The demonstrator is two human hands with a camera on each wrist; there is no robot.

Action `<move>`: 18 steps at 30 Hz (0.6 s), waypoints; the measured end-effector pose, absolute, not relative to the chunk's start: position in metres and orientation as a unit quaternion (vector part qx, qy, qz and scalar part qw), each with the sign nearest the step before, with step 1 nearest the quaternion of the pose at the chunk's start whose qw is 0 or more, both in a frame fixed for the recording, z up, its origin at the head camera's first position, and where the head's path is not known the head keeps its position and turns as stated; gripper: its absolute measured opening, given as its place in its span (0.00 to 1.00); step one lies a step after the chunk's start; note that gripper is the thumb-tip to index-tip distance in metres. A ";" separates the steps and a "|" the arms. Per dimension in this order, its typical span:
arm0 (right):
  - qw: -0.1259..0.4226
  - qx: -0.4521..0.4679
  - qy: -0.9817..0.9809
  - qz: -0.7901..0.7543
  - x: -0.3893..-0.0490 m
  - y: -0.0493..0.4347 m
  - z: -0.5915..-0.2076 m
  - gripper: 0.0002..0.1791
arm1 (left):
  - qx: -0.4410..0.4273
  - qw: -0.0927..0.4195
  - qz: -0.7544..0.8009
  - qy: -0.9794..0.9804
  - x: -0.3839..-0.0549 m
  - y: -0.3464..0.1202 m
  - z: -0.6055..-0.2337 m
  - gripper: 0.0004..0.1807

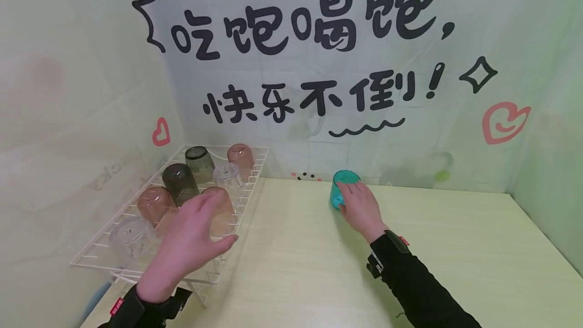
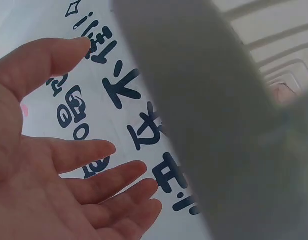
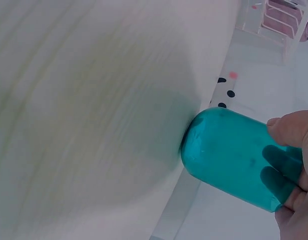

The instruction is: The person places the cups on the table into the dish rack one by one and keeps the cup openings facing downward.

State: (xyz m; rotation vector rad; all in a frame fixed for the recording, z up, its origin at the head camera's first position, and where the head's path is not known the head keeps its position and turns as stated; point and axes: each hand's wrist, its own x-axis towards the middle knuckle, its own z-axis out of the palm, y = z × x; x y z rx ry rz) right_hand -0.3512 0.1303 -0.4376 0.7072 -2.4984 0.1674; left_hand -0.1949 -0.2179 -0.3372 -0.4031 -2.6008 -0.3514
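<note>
My right hand (image 1: pixel 363 210) grips a teal see-through cup (image 1: pixel 336 197) by its upper part, mouth upward, near the back of the table. In the right wrist view the cup's rounded base (image 3: pixel 209 142) is close to the tabletop; whether it touches I cannot tell. Thumb and fingers (image 3: pixel 292 129) lie on either side of its rim end. My left hand (image 1: pixel 189 234) hangs over the near right part of a white wire rack (image 1: pixel 248 194), thumb spread from the fingers, holding nothing. Partly behind it stands an upside-down pink cup (image 1: pixel 222 216).
Several upturned cups stand on the rack, among them a clear cup (image 1: pixel 132 239), a pink cup (image 1: pixel 155 204) and a dark grey cup (image 1: pixel 179 181). A printed wall cloth (image 1: pixel 282 156) borders the pale table (image 1: pixel 291 267) at the back. A blurred grey shape blocks much of the left wrist view.
</note>
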 end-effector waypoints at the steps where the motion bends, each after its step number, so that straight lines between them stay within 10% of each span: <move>1: 0.268 0.261 -0.925 0.064 -0.351 0.130 -0.438 0.33 | -0.149 0.238 -0.134 -0.950 -0.195 -0.217 -0.337 0.44; 18: 0.271 0.218 -0.935 0.065 -0.343 0.133 -0.439 0.15 | -0.152 0.225 -0.152 -0.950 -0.194 -0.201 -0.336 0.47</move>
